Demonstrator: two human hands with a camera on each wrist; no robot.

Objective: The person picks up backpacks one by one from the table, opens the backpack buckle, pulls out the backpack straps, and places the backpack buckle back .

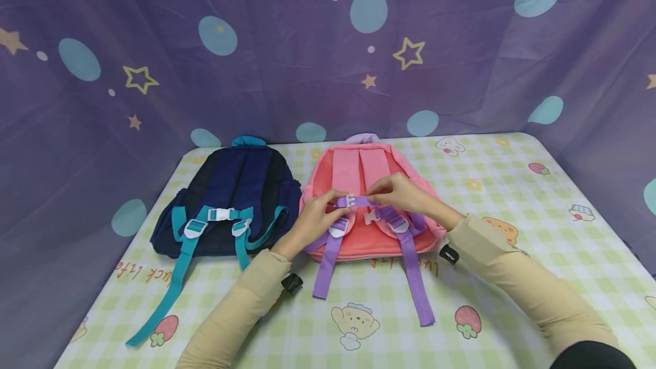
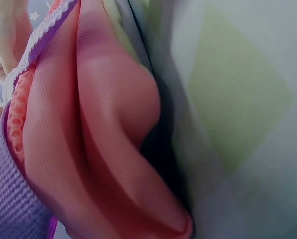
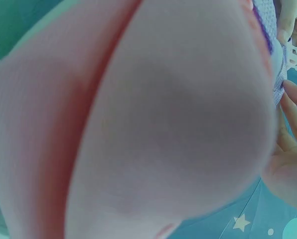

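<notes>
A pink backpack (image 1: 345, 167) lies with its shoulder-strap side up on the table. Above its lower half, a purple strap (image 1: 363, 201) with a pale plastic buckle piece (image 1: 351, 200) is stretched between both hands. My left hand (image 1: 319, 218) pinches it at the left of the buckle, thumb and fingertips together. On the other side, my right hand (image 1: 405, 193) pinches the strap's right end. Just below hangs another pale buckle piece (image 1: 370, 218), beside the right strap adjuster (image 1: 398, 224). In the right wrist view, the backpack's side fabric (image 3: 178, 114) covers most of the picture.
Left of the pink backpack lies a navy backpack (image 1: 238, 172) with teal straps and a fastened white buckle (image 1: 222, 214). Two loose purple strap ends (image 1: 417, 283) trail toward the front of the checked tablecloth (image 1: 512, 187). A purple patterned curtain (image 1: 307, 44) hangs behind the table.
</notes>
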